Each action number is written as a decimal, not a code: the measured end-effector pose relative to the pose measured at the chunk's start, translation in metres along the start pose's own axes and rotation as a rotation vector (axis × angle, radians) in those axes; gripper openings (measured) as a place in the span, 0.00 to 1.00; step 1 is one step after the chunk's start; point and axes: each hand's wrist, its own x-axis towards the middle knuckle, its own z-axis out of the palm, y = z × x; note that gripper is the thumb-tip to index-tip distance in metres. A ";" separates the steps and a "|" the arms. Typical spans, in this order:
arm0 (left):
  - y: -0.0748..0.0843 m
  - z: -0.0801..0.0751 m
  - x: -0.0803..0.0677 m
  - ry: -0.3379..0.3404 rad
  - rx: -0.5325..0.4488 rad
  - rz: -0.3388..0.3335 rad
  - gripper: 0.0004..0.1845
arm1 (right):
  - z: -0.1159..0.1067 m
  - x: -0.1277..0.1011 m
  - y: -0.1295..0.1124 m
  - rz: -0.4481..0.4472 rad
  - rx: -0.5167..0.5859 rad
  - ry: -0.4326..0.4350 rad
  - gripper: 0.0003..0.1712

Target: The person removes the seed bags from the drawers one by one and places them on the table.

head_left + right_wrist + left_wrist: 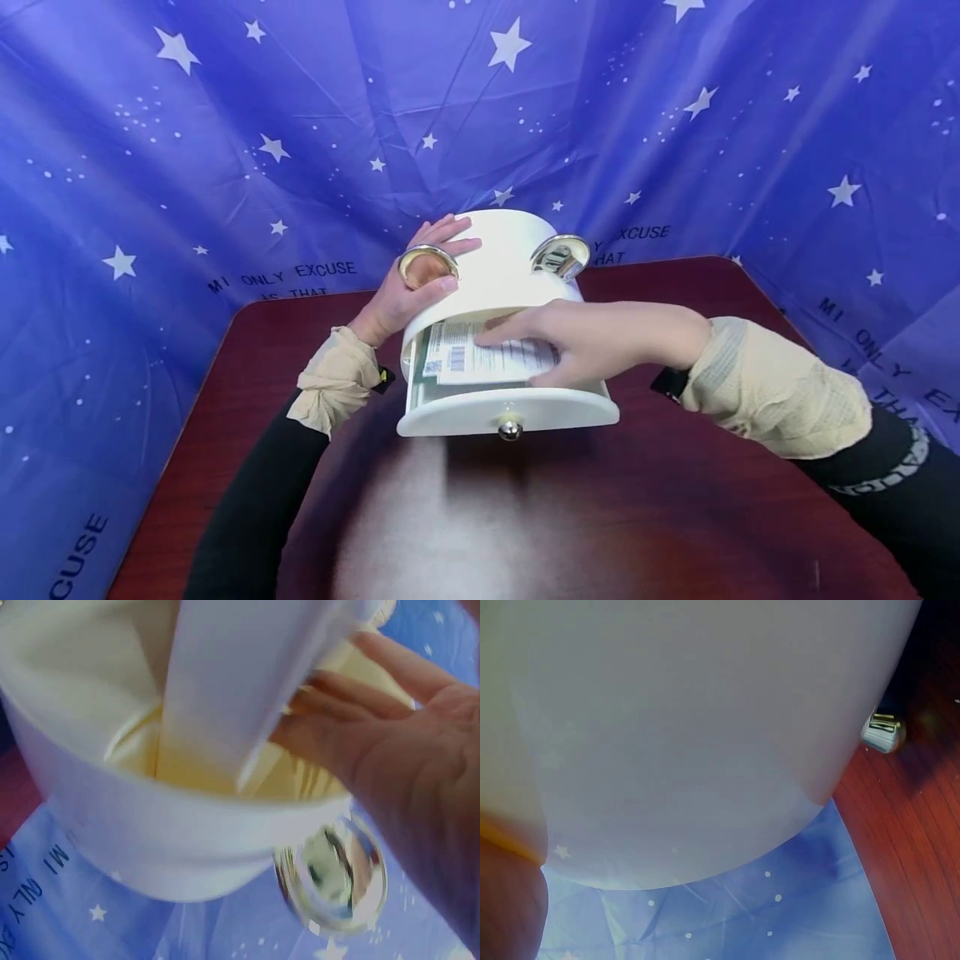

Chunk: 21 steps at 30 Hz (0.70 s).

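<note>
Starry blue cloth [187, 150] hangs behind and to both sides of a dark red wooden table [600, 517], with printed words running along its lower folds. Left hand [408, 283] lies against the left side of a white round box [498, 267] that stands near the table's far edge, about midway between its far corners; the fingers are spread and nearly straight over the box top, the thumb below a gold ring handle [427, 262], so the hand presses rather than grips. From the left wrist view the white wall [705, 735] fills almost everything. A second ring handle [561, 252] sits on the right of the box top. Below, the drawer [510, 408] is pulled out toward the person, its small metal knob [510, 430] at the front. Printed papers [480, 358] lie inside it. Right hand [592, 337] reaches in from the right, fingers [510, 332] straight and flat on the papers, holding nothing; the right wrist view shows them [337, 712] against a white sheet [240, 682]
</note>
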 end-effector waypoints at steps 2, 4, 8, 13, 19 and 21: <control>-0.001 0.001 0.000 0.003 0.002 0.007 0.33 | -0.006 -0.006 0.001 -0.008 0.041 0.029 0.33; -0.002 0.001 0.000 0.007 0.008 0.010 0.33 | -0.010 -0.010 -0.001 -0.022 0.041 0.081 0.33; -0.002 0.001 -0.001 0.029 0.013 0.023 0.33 | -0.007 -0.010 -0.009 -0.096 -0.051 0.210 0.30; -0.003 0.003 0.000 0.038 0.006 0.025 0.34 | 0.000 -0.022 -0.017 -0.192 -0.155 0.443 0.25; -0.003 0.006 0.002 0.039 -0.019 0.027 0.35 | -0.013 -0.068 -0.007 -0.241 -0.210 0.801 0.27; -0.001 0.004 -0.001 0.040 -0.017 0.024 0.34 | -0.017 -0.083 0.005 -0.193 -0.272 0.866 0.24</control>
